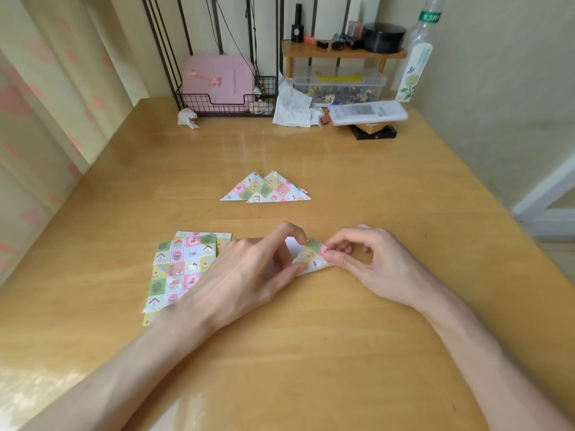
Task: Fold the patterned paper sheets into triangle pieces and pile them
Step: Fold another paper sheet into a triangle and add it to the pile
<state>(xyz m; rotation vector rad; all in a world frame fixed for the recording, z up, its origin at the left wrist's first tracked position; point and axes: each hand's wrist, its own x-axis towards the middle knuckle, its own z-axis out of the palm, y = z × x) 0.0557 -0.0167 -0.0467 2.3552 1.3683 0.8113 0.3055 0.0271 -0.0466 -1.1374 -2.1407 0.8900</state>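
Pink-and-green checked sheet (pixel 311 259), partly folded, lies between the hands: the left hand (pixel 245 275) pinches its left side, the right hand (pixel 370 262) pinches its right corner. Flat sheets (pixel 179 269) lie just left of the left hand, and folded triangles (pixel 266 189) overlap beyond both hands

Glossy wooden worktop (pixel 342 169). At its rear edge, a black wire basket (pixel 199 104) holds a pink case (pixel 217 79), with a crumpled tissue (pixel 187 118) beside it. To the right, a small wooden shelf (pixel 342 52) carries a black jar (pixel 384 37) above a clear plastic box (pixel 339 85). Clear bottle (pixel 417 57) at far right.
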